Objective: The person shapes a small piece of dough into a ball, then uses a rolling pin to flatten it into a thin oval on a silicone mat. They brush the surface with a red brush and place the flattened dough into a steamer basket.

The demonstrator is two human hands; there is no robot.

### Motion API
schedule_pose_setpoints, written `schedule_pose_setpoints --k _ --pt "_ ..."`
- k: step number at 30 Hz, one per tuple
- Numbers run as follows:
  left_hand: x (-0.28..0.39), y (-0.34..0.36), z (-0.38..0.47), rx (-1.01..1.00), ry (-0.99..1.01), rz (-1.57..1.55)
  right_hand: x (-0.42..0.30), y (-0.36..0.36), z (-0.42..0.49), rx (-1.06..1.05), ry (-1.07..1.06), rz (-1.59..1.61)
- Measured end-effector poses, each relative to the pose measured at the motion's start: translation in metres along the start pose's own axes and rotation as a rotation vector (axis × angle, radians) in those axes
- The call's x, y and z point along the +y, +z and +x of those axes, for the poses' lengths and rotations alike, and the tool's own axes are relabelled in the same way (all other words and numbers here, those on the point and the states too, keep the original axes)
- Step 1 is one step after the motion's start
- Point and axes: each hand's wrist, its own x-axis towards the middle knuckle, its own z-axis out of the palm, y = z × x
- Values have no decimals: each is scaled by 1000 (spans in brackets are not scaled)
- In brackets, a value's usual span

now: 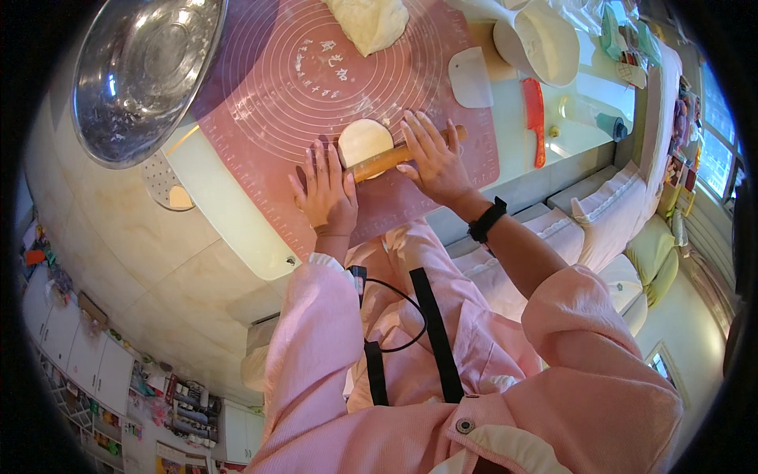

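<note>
A wooden rolling pin [382,162] lies slantwise across the near part of a flat, round piece of dough [365,141]. My left hand [327,192] rests palm down at the pin's left end, its fingers stretched out and spread. Toward the other end, my right hand [437,159] lies palm down over the pin, also with extended fingers; the pin's tip shows beyond it. Neither hand wraps around the wood. Under them is a pink pastry mat [260,189] printed with rings and ruler marks. Farther up the mat sits a large lump of dough [374,26].
A large steel bowl [89,127] stands at the mat's upper left. To the right are a white dough scraper [471,80], a white container [509,50] holding flour, a red comb [533,106] and a clear bottle [583,111]. The glass tabletop [222,204] ends near my body.
</note>
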Motion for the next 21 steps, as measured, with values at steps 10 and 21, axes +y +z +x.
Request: schedule_pose_setpoints --k 10,21 --pt "-25 -7 98 181 37 67 14 9 92 319 25 -81" --pt "3 3 -37 -39 20 44 1 21 -30 123 -18 62"
